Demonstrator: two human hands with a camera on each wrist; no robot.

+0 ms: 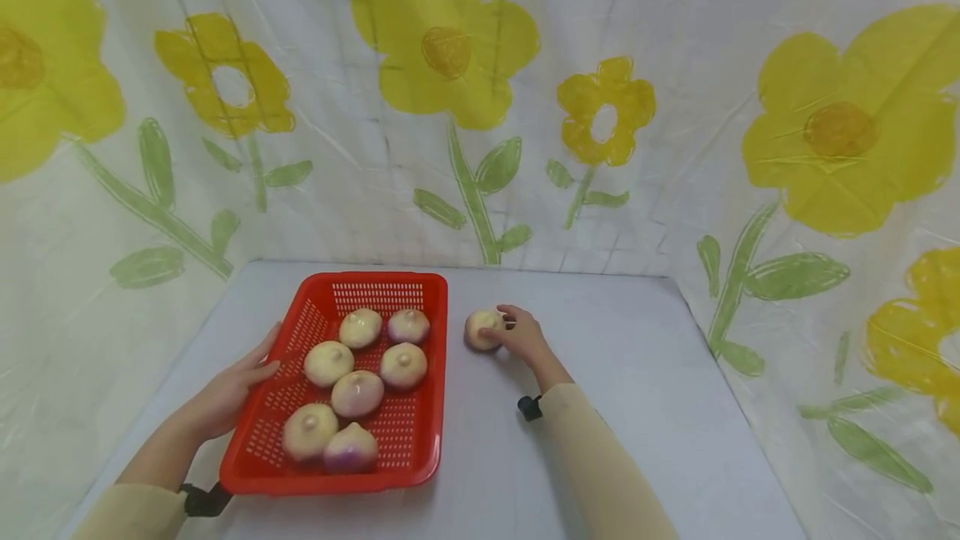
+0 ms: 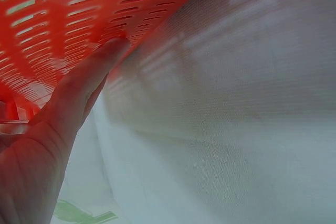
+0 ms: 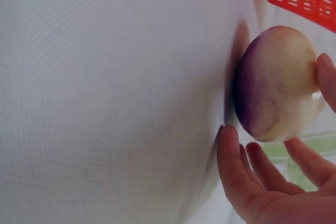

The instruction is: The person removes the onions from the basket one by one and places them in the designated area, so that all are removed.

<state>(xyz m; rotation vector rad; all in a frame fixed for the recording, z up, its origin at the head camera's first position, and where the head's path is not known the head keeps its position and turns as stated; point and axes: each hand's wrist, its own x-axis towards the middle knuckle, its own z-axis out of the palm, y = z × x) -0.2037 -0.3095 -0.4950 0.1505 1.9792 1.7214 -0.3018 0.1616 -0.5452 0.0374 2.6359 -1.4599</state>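
A red slotted plastic basket (image 1: pixel 433 407) holds several purple-and-cream turnips (image 1: pixel 357 394). At its left side is my left hand (image 1: pixel 228 390), the thumb by the rim. In the left wrist view, straight fingers (image 2: pixel 79 85) lie along the outside of the slotted wall. To the right of the basket, a single turnip (image 3: pixel 275 85) sits on the table, purple side down. My right hand (image 1: pixel 525 340) is around it, the thumb over its pale top. In the right wrist view, the nearest fingertip (image 3: pixel 229 136) is beside the turnip with a small gap.
The white table (image 1: pixel 600 357) runs up to a hanging sheet (image 1: pixel 337 190) printed with yellow flowers. The basket takes up the left part of the table. Dark straps (image 1: pixel 529 408) sit at both wrists.
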